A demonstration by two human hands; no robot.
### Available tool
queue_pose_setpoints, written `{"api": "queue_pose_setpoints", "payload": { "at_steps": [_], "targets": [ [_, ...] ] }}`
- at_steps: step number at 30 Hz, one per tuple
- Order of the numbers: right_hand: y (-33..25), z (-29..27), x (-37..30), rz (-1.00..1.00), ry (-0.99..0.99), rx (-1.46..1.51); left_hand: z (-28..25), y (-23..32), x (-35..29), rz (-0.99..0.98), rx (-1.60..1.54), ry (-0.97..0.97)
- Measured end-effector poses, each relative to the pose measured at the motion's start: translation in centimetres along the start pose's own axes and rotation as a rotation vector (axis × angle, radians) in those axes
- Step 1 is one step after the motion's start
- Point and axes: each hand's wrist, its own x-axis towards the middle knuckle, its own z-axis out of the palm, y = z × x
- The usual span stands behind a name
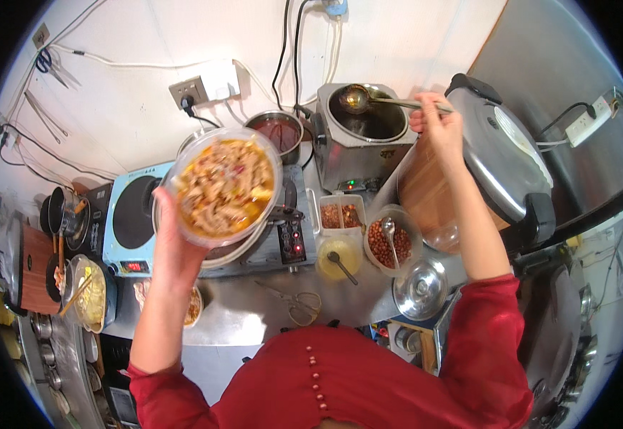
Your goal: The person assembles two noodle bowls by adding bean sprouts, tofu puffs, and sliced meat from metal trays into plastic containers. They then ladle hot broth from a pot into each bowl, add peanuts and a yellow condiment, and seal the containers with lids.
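My left hand (pixel 176 243) is closed on the near left side of a round clear plastic bowl (pixel 222 187) filled with cooked meat strips in orange, oily sauce. The bowl is held up above a pot on the cooktop and tilts so its contents face me. My right hand (pixel 439 121) grips the handle of a metal ladle (pixel 355 99). Its round cup hangs over the opening of a square steel warmer (pixel 347 154) with dark liquid inside. The pot's body is mostly hidden under the bowl.
A steel pot of reddish liquid (pixel 276 129) stands behind the bowl. Containers of chilli seasoning (pixel 340 214), yellowish paste (pixel 339 261) and peanuts (pixel 389 243) sit before the warmer. Scissors (pixel 297 304) lie near the counter's front edge. A large rice cooker (pixel 501 154) is at right.
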Motion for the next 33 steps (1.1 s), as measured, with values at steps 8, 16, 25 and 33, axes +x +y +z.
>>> {"api": "queue_pose_setpoints", "payload": {
  "at_steps": [8, 16, 25, 33],
  "targets": [
    [6.7, -0.7, 0.8, -0.582, -0.199, -0.732, -6.3, -1.1, -14.7, -0.086, -0.057, 0.380],
    [12.0, -3.6, 6.5, -0.065, -0.054, -0.530, -10.8, -14.0, -21.0, -0.298, 0.249, 0.708],
    [12.2, -3.6, 7.6, 0.119, 0.104, -0.202, -15.1, -24.8, -16.6, -0.047, 0.626, 0.681],
    [7.1, -0.6, 4.6, 0.092, 0.162, -0.120, -21.5, -25.6, -15.4, -0.120, 0.019, 0.971]
  ]
}}
